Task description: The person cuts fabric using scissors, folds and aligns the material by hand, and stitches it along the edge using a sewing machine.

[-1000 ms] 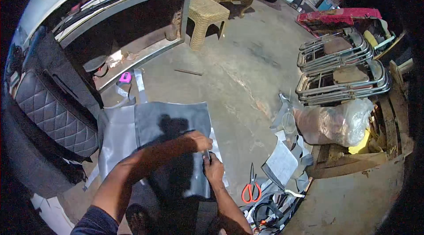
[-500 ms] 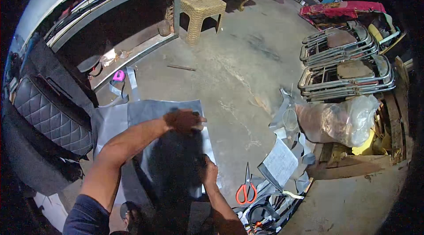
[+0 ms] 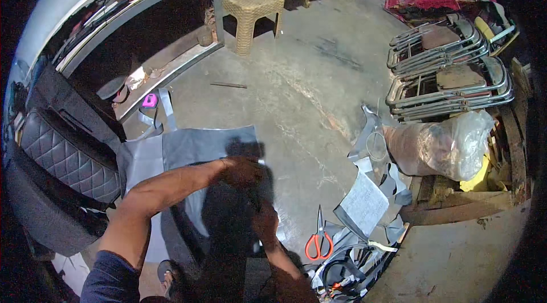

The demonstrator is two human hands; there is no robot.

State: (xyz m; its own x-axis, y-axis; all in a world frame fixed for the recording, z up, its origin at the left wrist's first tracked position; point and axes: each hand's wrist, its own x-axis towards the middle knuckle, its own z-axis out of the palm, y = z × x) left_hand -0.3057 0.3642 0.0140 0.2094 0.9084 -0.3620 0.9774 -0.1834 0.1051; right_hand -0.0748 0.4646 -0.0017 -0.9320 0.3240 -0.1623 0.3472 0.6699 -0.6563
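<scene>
A large dark grey sheet of leather-like material [image 3: 211, 142] lies on the floor before me, its pale side showing along the right edge. My left hand [image 3: 244, 172] is over the sheet near that right edge, the forearm crossing above it. Closer to me, at the same edge, is my right hand [image 3: 265, 224]. Shadow covers both hands, so their fingers and anything between them are hidden. Scissors with red-orange handles [image 3: 319, 245] lie on the floor to the right of my right hand.
A pink tape measure [image 3: 150, 100] and grey strips lie beyond the sheet. Black quilted seat upholstery [image 3: 71, 152] stands at left. On the right are grey offcuts [image 3: 364, 200], stacked folding chairs [image 3: 450, 89] and a plastic-wrapped roll [image 3: 427, 149]. A woven-look stool [image 3: 253, 3] stands farther back.
My left hand has moved slightly nearer to my right hand along the sheet's right edge. Both hands are now deeper in shadow. The view has shifted a little.
</scene>
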